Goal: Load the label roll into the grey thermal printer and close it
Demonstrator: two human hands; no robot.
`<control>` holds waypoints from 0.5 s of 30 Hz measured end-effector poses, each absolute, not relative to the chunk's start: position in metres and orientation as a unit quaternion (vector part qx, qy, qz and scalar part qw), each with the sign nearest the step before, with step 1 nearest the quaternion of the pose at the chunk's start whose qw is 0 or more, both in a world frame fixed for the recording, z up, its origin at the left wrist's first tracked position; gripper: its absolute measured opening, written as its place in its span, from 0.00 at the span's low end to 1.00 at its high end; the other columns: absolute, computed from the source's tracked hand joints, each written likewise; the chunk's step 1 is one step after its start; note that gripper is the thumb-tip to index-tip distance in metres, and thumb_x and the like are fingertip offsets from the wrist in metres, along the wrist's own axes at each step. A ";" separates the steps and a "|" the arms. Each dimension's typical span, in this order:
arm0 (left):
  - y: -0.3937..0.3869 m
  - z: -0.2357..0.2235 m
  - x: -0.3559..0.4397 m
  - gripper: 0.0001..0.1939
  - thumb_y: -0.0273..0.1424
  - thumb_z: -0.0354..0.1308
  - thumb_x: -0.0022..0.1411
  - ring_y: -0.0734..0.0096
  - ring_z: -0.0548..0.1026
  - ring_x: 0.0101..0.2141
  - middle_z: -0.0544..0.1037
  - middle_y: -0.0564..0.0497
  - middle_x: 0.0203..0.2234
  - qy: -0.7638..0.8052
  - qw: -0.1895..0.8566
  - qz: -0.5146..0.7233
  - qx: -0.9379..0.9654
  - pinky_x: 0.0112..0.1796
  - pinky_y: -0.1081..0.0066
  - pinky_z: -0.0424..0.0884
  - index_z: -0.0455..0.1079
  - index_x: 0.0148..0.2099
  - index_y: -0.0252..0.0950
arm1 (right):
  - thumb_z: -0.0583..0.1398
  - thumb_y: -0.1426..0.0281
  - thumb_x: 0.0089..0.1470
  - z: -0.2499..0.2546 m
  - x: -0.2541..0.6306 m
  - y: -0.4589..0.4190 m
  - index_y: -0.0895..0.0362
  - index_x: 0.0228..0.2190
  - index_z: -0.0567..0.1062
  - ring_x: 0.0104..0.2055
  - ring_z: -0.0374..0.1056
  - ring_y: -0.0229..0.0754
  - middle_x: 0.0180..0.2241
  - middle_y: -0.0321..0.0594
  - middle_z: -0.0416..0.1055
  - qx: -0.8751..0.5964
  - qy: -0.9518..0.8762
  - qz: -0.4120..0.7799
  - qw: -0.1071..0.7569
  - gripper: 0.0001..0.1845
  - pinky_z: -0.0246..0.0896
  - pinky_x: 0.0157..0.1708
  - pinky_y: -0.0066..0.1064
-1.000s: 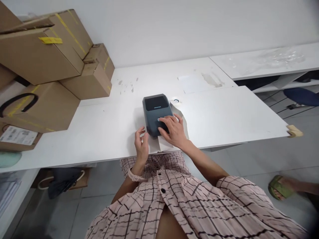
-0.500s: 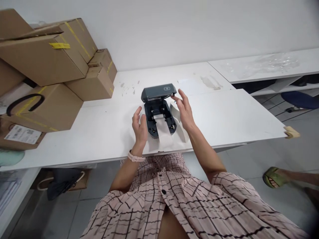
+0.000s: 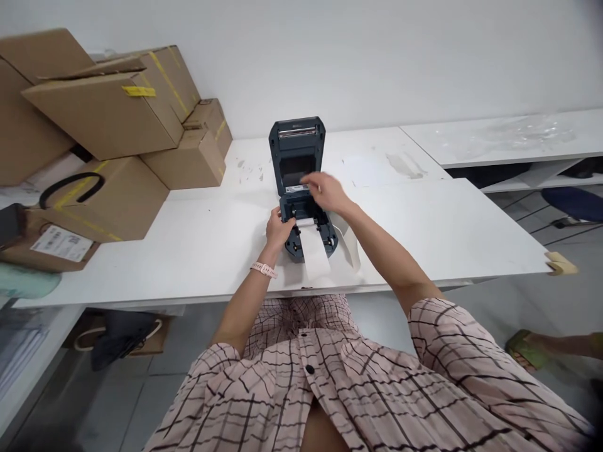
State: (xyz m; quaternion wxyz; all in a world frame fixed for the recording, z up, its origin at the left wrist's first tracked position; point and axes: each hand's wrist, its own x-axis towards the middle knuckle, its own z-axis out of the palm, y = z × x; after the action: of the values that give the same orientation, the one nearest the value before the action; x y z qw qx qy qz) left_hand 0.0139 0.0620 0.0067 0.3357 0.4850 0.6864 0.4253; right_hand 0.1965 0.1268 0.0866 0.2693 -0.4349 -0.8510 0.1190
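Dark blue-grey plastic printer (image 3: 299, 202), opened up, sits mid-table near the close edge, lid (image 3: 296, 150) tipped back on the far side. White paper strip (image 3: 315, 251) runs from inside it over the near end. Left hand (image 3: 277, 230) grips the printer's left rim, thumb over the edge. Right hand (image 3: 328, 191) hangs at the lid's lower right, fingers bent and narrow; can't tell if they touch or pinch anything. Step in hand looks like opening up and getting at the inside; next move likely calls for a steady left grip and care around the loose strip. More pale paper (image 3: 351, 245) lies just right of the printer. White table (image 3: 414, 226) goes on right, clear plastic film (image 3: 522, 135) at far right. Cardboard boxes (image 3: 117, 116) piled left. Sandalled foot (image 3: 527, 348) of another person, near right, on the floor.
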 end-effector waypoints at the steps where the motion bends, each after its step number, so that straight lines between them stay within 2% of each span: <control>1: 0.063 0.008 0.014 0.34 0.32 0.66 0.55 0.52 0.78 0.53 0.78 0.39 0.57 0.692 0.327 0.417 0.490 0.53 0.58 0.72 0.66 0.64 0.38 | 0.52 0.71 0.64 0.083 0.191 0.124 0.59 0.55 0.77 0.61 0.70 0.57 0.57 0.52 0.76 -0.417 -0.886 0.108 0.173 0.23 0.56 0.65 0.48; 3: 0.063 0.010 0.013 0.34 0.32 0.67 0.53 0.51 0.78 0.53 0.79 0.40 0.56 0.698 0.312 0.406 0.501 0.54 0.56 0.71 0.67 0.63 0.39 | 0.56 0.75 0.59 0.075 0.180 0.122 0.62 0.50 0.80 0.57 0.74 0.58 0.51 0.55 0.80 -0.384 -0.918 0.097 0.019 0.21 0.51 0.67 0.49; 5: 0.063 0.011 0.011 0.33 0.30 0.66 0.54 0.49 0.78 0.53 0.81 0.41 0.54 0.692 0.301 0.398 0.521 0.55 0.54 0.70 0.69 0.62 0.40 | 0.59 0.77 0.54 0.068 0.170 0.124 0.60 0.44 0.82 0.53 0.76 0.58 0.43 0.53 0.83 -0.369 -0.923 0.101 -0.044 0.17 0.47 0.68 0.51; 8: 0.061 0.012 0.009 0.33 0.25 0.62 0.55 0.48 0.77 0.55 0.83 0.44 0.51 0.677 0.290 0.391 0.552 0.58 0.52 0.68 0.69 0.64 0.42 | 0.61 0.79 0.51 0.063 0.165 0.131 0.55 0.38 0.83 0.52 0.77 0.56 0.39 0.46 0.84 -0.348 -0.925 0.132 -0.081 0.15 0.50 0.66 0.50; 12: 0.056 0.010 0.008 0.37 0.22 0.59 0.57 0.50 0.76 0.58 0.81 0.45 0.55 0.675 0.291 0.401 0.547 0.61 0.52 0.66 0.64 0.69 0.42 | 0.60 0.76 0.54 0.070 0.173 0.140 0.56 0.46 0.79 0.49 0.77 0.53 0.46 0.47 0.82 -0.320 -0.921 0.199 -0.103 0.18 0.67 0.51 0.40; 15: 0.052 0.009 0.010 0.38 0.23 0.58 0.59 0.50 0.76 0.59 0.80 0.44 0.58 0.677 0.285 0.405 0.544 0.61 0.50 0.65 0.61 0.71 0.42 | 0.60 0.75 0.54 0.076 0.183 0.143 0.57 0.49 0.76 0.46 0.77 0.47 0.47 0.45 0.81 -0.299 -0.914 0.253 -0.106 0.19 0.70 0.42 0.33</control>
State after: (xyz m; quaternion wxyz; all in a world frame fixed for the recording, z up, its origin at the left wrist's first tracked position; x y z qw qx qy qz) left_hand 0.0101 0.0516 0.0095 0.2848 0.5444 0.6769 0.4054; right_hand 0.1827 0.1433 0.0761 -0.1060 -0.2995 -0.9139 0.2528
